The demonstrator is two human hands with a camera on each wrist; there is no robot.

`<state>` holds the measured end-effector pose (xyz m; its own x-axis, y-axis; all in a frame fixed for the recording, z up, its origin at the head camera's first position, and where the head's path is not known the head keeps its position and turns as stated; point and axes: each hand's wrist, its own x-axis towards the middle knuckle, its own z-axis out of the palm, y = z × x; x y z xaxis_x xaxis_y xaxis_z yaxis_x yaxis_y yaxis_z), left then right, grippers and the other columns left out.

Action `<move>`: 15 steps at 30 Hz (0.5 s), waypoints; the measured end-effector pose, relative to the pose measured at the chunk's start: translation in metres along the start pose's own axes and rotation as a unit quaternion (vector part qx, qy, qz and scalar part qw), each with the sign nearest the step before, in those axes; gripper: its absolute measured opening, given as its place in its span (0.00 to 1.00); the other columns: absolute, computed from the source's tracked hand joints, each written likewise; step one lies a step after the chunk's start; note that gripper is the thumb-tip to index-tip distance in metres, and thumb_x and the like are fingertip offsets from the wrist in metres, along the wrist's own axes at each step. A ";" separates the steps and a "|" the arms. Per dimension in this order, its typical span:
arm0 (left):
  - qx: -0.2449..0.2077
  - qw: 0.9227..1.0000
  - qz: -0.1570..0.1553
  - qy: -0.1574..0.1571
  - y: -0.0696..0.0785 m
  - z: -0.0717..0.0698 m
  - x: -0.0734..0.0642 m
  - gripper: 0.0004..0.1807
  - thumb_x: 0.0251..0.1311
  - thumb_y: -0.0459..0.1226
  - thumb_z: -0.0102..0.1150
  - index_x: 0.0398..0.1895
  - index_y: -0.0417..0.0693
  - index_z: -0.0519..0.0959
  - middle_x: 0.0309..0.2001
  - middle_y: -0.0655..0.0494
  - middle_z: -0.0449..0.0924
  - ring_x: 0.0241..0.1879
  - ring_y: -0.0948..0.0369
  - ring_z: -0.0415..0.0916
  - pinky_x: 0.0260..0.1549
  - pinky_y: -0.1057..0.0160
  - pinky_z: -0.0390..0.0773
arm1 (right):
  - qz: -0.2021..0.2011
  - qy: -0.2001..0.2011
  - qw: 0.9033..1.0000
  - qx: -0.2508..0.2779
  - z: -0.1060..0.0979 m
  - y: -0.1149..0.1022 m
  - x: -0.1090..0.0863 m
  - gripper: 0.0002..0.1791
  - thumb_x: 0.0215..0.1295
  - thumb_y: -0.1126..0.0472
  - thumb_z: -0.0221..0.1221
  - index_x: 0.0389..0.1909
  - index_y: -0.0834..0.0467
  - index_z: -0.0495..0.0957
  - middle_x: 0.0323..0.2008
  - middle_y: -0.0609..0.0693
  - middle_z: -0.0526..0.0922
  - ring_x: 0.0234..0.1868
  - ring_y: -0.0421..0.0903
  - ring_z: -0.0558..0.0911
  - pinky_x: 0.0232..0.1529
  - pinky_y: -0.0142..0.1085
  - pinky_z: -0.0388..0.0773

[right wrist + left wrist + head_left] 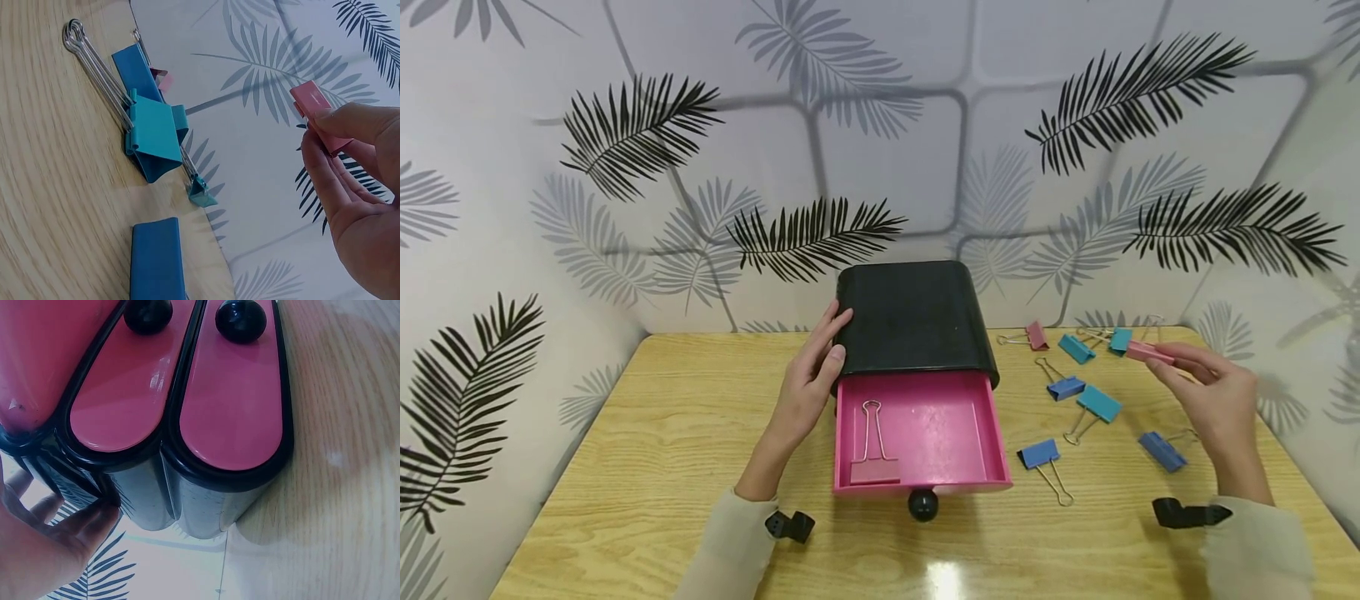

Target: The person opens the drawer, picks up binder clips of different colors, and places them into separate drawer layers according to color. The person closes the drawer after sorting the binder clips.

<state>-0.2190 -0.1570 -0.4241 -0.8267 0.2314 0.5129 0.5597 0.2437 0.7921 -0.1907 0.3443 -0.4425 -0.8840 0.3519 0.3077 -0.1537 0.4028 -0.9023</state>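
My right hand (1221, 400) pinches a pink binder clip (1148, 352) between thumb and fingers, raised above the far right of the table. The right wrist view shows the same hand (359, 162) with the clip's pink body at the fingertips. Against the left side of a black drawer cabinet (913, 317) rests my left hand (807, 383), its fingers extended along the side. The cabinet's top pink drawer (940, 429) is pulled out, and another pink binder clip (874, 472) lies in its left front corner. Two lower drawers (234, 406) are closed.
Loose binder clips lie on the table right of the cabinet: a pink one (1037, 336), several teal ones (1099, 403) and several blue ones (1039, 454). A black round knob (922, 505) juts from the drawer front. Behind the table stands a leaf-patterned wall (887, 183).
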 end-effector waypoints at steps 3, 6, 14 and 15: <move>0.001 1.000 -0.001 0.001 0.000 0.000 0.000 0.26 0.79 0.42 0.45 0.78 0.56 0.66 0.81 0.57 0.53 0.79 0.62 0.51 0.73 0.50 0.59 | -0.005 -0.008 1.000 0.028 0.003 -0.003 0.000 0.19 0.63 0.68 0.70 0.54 0.69 0.84 0.43 0.33 0.86 0.42 0.28 0.85 0.40 0.19 0.79; 0.001 1.000 -0.001 0.001 0.000 0.000 -0.001 0.27 0.79 0.42 0.45 0.78 0.56 0.66 0.81 0.58 0.53 0.79 0.62 0.51 0.73 0.50 0.60 | -0.008 -0.011 0.999 0.052 0.006 -0.008 -0.001 0.17 0.62 0.70 0.69 0.53 0.69 0.84 0.44 0.36 0.85 0.43 0.29 0.86 0.41 0.21 0.80; -0.001 1.000 0.003 0.000 0.001 0.000 0.000 0.26 0.79 0.41 0.45 0.78 0.55 0.66 0.81 0.57 0.52 0.79 0.60 0.51 0.73 0.49 0.60 | -0.035 -0.025 0.998 0.042 0.012 -0.022 -0.006 0.19 0.64 0.72 0.67 0.55 0.75 0.80 0.48 0.41 0.82 0.46 0.31 0.84 0.42 0.22 0.80; -0.001 1.000 0.003 0.000 0.000 0.000 0.000 0.26 0.79 0.42 0.45 0.78 0.55 0.66 0.81 0.56 0.52 0.79 0.60 0.51 0.72 0.49 0.61 | -0.039 -0.027 0.998 0.038 0.013 -0.023 -0.006 0.19 0.64 0.71 0.67 0.55 0.75 0.80 0.48 0.42 0.82 0.46 0.31 0.84 0.42 0.23 0.80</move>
<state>-0.2189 -0.1571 -0.4235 -0.8229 0.2333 0.5180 0.5650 0.2400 0.7894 -0.1874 0.3219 -0.4273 -0.8898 0.2755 0.3639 -0.2549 0.3613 -0.8969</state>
